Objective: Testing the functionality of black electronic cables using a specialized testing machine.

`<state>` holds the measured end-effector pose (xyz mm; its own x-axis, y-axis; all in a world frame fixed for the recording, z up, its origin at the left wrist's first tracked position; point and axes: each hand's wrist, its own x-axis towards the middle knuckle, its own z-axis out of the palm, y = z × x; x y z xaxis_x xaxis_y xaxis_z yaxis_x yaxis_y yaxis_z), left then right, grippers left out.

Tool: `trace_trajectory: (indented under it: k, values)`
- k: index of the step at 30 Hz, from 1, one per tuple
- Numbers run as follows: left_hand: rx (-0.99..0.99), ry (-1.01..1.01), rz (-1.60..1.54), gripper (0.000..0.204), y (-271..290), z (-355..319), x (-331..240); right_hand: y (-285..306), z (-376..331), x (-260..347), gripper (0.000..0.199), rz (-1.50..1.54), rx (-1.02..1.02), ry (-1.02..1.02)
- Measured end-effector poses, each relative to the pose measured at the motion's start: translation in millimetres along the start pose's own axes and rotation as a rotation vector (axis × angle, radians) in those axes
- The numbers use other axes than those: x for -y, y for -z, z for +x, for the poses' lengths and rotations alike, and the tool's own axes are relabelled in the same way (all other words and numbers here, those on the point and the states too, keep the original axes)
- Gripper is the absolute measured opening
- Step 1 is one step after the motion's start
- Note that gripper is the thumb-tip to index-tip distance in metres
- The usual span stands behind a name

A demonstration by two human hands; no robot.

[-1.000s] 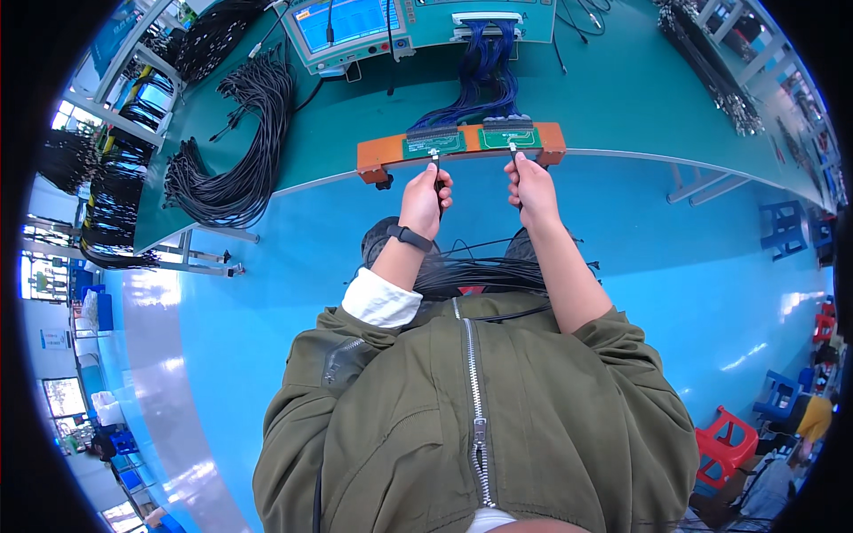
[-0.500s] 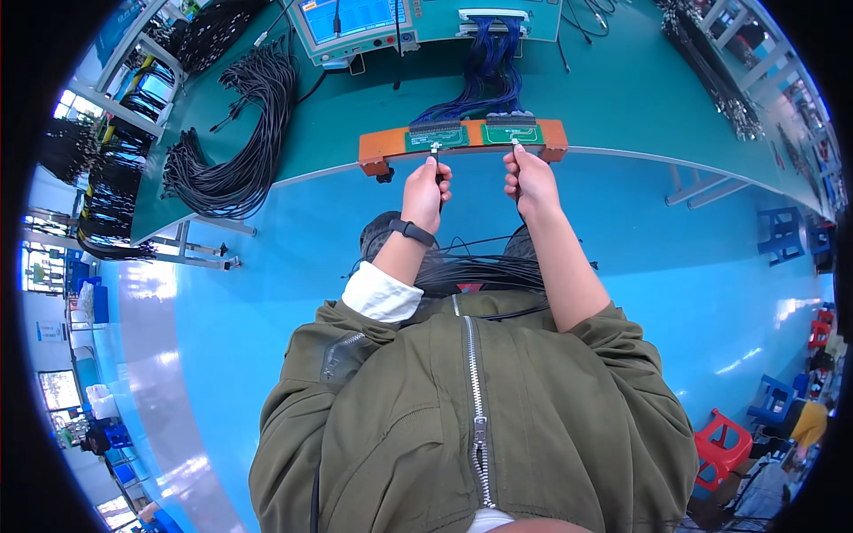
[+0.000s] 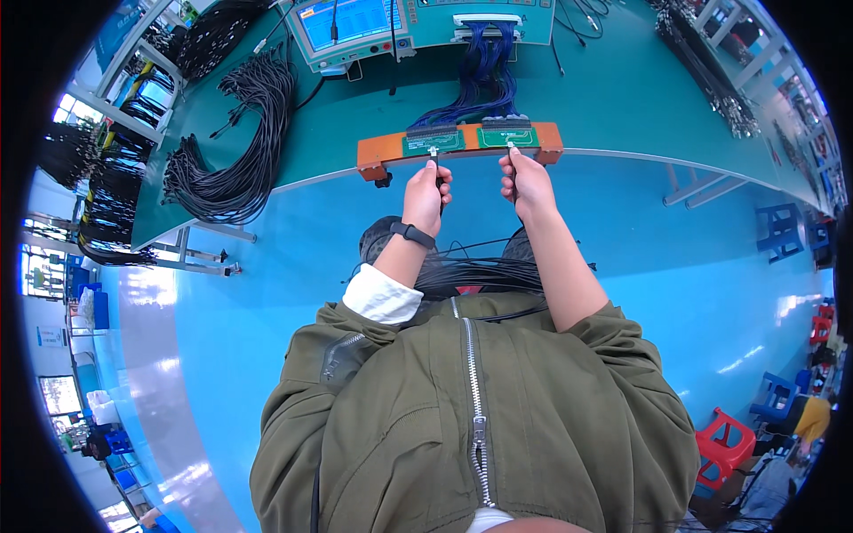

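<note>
My left hand [image 3: 425, 194] is closed around a black cable end [image 3: 434, 157], its tip at the front edge of the left green circuit board [image 3: 433, 143]. Closed in the same way, my right hand [image 3: 529, 184] grips another black cable end [image 3: 511, 149] at the right circuit board [image 3: 508, 138]. Whether either plug is fully seated is too small to tell. Both boards sit on an orange bar [image 3: 371, 153] along the table's near edge. Blue-purple wires [image 3: 487, 75] run from the boards back to a tester [image 3: 426, 27] with a lit screen.
A thick bundle of black cables [image 3: 258, 115] lies on the green table [image 3: 613, 98] at left, another bundle [image 3: 706, 71] at far right. More black cables [image 3: 480, 274] rest across my lap. Cables hang from a rack [image 3: 115, 115] at left. Stools [image 3: 724, 444] stand on the floor at right.
The view has shifted slightly. Both hands stay at the circuit boards with the cable ends in them; nothing else has visibly moved.
</note>
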<state>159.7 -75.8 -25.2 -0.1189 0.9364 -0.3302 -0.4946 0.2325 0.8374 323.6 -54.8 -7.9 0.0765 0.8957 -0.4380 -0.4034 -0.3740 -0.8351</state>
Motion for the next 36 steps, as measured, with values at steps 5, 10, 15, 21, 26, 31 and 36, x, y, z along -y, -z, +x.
trace_trajectory:
  k: [5,10,15,21,26,31,36]
  values:
    - [-0.037,-0.009,0.053,0.030,-4,1,-3,5,1,1,0.032,-0.097,0.007,0.013]
    - [-0.015,0.053,0.224,0.032,-4,12,-21,25,2,8,0.036,-0.312,0.044,-0.021]
    - [0.144,0.047,0.559,0.019,93,8,-45,127,1,13,0.020,-0.202,0.041,0.070]
    - [-0.564,-0.186,0.774,0.030,401,-52,-42,398,-38,-44,0.059,-1.407,-0.845,0.369]
    - [-0.886,-0.062,0.655,0.059,362,-50,-53,413,-78,25,0.060,-1.138,-0.909,-0.408]
    - [-0.628,-0.215,0.133,0.049,268,-4,-99,262,-62,96,0.047,-0.849,-0.635,0.262]
    - [-0.415,-0.440,-0.362,0.031,234,5,-109,149,-80,96,0.038,-0.494,-0.416,0.531]
